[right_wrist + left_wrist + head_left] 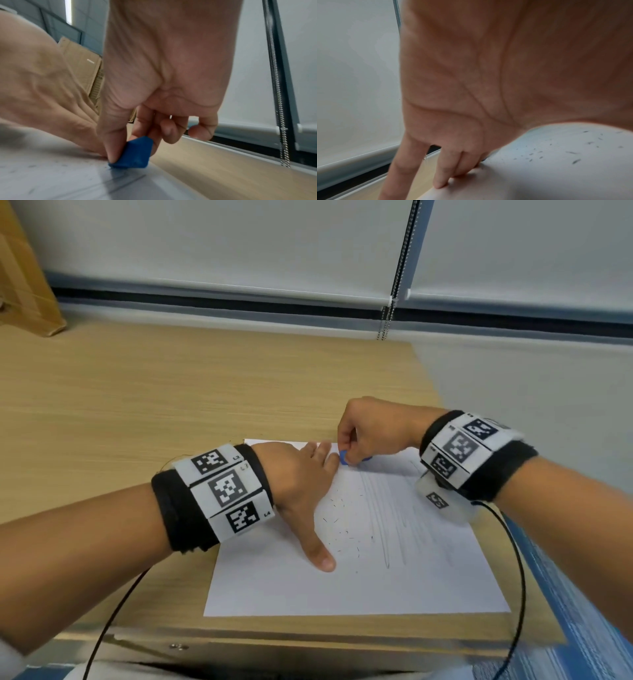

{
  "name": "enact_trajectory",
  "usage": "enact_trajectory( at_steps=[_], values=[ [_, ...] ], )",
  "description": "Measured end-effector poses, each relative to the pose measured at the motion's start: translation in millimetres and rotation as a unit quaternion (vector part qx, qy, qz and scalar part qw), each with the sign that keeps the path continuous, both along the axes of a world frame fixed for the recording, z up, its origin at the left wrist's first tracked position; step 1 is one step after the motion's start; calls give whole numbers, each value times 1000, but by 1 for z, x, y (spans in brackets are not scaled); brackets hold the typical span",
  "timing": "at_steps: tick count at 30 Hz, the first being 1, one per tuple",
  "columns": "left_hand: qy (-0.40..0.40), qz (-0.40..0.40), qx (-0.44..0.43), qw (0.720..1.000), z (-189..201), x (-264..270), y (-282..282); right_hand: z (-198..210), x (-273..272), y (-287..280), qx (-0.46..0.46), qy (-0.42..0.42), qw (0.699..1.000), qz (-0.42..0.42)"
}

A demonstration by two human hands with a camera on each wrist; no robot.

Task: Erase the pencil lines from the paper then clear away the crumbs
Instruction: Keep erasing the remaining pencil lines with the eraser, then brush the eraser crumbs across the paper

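On the wooden counter (137,392) lay the thin, easily creased paper (274,587), pinned flat by the left hand (301,484) with fingers spread, while the right hand (370,426) pinched a small, probably soft blue eraser (135,154) against its far edge, crumbs (342,529) scattered mid-sheet.

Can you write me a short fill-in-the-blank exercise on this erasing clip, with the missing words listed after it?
1. The right hand pinches an eraser whose colour is ____.
2. The left hand rests flat on the sheet of ____.
3. The eraser touches the paper near its ____ edge, seen from the person.
4. Dark crumbs lie between the left thumb and the ____ lines.

Missing words: blue; paper; far; pencil
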State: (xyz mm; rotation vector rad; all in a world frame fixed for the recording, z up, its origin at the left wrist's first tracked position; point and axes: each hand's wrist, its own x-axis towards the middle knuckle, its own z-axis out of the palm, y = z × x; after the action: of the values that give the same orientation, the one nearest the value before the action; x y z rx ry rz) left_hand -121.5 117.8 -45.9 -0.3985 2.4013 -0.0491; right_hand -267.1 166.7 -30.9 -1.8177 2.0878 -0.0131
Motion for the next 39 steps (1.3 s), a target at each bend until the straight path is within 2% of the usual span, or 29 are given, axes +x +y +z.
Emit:
enact_trajectory(
  at_steps=[5, 10, 14, 15, 19, 24, 27, 32, 36, 39],
  values=[
    [2, 3, 7, 1000, -1, 0, 0, 2, 14, 13, 105, -10, 992, 67],
    [-2, 2, 3, 1000, 0, 0, 0, 6, 1, 7, 33, 23, 999, 16],
    [4, 4, 5, 1000, -3, 0, -1, 0, 21, 28, 142, -12, 987, 75],
    [3, 3, 3, 1000, -3, 0, -2, 1, 21, 27, 146, -14, 986, 76],
    [1, -1, -2, 1000, -2, -1, -1, 1, 11, 24, 47, -3, 998, 33],
    [-9, 6, -6, 1000, -4, 0, 1, -6, 31, 57, 90, -41, 993, 71],
    [-14, 6, -7, 1000, -3, -2, 0, 2, 28, 76, 30, -35, 998, 52],
    [-15, 2, -2, 1000, 1, -1, -2, 0, 26, 142, -108, -64, 989, -72],
    [-21, 6, 8, 1000, 0, -1, -4, -38, 43, 175, -136, -74, 976, -155],
    [-9, 5, 13, 1000, -5, 3, -8, -68, 54, 184, -219, -94, 954, -184]
  ],
)
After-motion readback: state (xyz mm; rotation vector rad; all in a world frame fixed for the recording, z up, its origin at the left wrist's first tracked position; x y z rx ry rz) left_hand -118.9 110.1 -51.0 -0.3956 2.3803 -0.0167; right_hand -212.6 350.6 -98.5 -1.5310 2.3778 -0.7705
